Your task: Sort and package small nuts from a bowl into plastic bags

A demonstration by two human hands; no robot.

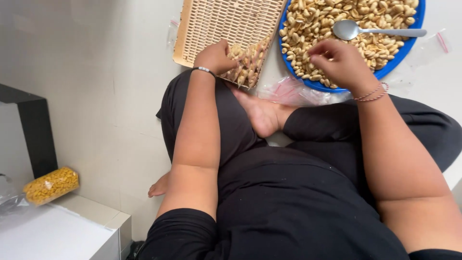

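Two hands work: left hand [215,57] clenched on a clear nut-filled bag [246,64] over the woven basket [226,21]; right hand [337,60] pinches shelled nuts [315,24] in the blue plate [395,58], metal spoon [370,31] at two o'clock.

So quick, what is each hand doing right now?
Left hand: curled closed, resting on pistachios in the flat woven wicker tray.
Right hand: fingers pinched over pistachios in the round blue plate; hold unclear.

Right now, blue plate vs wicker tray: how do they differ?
The blue plate is round and smooth; the wicker tray is rectangular, woven and tan. The plate is heaped with loose nuts and holds a metal spoon; the tray is mostly bare, with nuts only in its near corner. The right hand is over the plate, the left hand on the tray. Both lie on the pale floor.
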